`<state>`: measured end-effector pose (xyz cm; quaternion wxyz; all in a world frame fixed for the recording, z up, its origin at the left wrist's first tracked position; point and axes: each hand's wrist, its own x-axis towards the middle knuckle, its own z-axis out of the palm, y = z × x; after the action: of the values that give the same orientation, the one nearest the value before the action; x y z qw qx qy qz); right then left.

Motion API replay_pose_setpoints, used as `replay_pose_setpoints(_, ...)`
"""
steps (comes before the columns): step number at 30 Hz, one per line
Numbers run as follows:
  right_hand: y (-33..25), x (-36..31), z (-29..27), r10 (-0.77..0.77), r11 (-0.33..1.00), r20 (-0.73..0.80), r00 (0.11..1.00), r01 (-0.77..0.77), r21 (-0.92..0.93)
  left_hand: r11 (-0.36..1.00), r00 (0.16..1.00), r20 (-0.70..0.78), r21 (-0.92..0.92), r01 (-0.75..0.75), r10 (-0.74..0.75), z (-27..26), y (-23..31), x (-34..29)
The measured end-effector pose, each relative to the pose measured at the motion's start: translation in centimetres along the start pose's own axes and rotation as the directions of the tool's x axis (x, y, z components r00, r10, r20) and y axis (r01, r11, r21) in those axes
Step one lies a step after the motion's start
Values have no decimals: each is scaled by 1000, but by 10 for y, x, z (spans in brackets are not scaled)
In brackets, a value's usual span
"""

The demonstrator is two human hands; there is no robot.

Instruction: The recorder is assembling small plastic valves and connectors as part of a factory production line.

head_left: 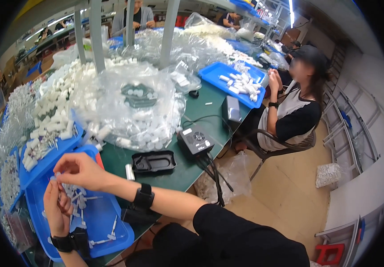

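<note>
Over the near-left blue tray (105,204), my two hands meet with their fingertips together. My right hand (81,171) reaches in from the right and pinches a small translucent white piece (57,175) between thumb and fingers. Just below it, my left hand (57,209) is closed, thumb and index pointing up to the same spot. What its fingers hold is hidden. Slim white plastic parts with thin stems (113,229) lie scattered in the tray under my hands. Dark bands sit on both wrists.
Behind the tray stand another blue tray (77,133) of white parts and a big clear bag (120,102) of white caps. A black plastic shell (154,161) and a black box with cables (195,140) lie to the right. A co-worker (296,102) sits beyond, beside a blue tray (210,71).
</note>
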<state>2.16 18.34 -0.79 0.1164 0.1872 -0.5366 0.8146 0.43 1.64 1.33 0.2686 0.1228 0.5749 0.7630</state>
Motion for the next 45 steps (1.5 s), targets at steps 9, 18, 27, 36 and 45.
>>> replay_pose_setpoints(9,-2,5,-17,-24,998,-18,1000,23,-57,1000,998,60,4,7,-7,11,2,13)
replay_pose_setpoints(18,-16,-3,-22,118,988,1,993,-118,-97,984,988,67,101,-148,141,4,-4,5)
replay_pose_setpoints(27,-23,-13,-19,193,979,44,980,-195,61,978,988,93,158,-134,120,9,2,2)
replay_pose_setpoints(36,-31,-16,-16,119,974,-15,993,-120,-190,937,970,112,256,-238,215,10,0,4)
replay_pose_setpoints(45,-27,-18,-19,134,984,-118,984,-146,-100,950,983,137,269,-157,124,8,5,2)
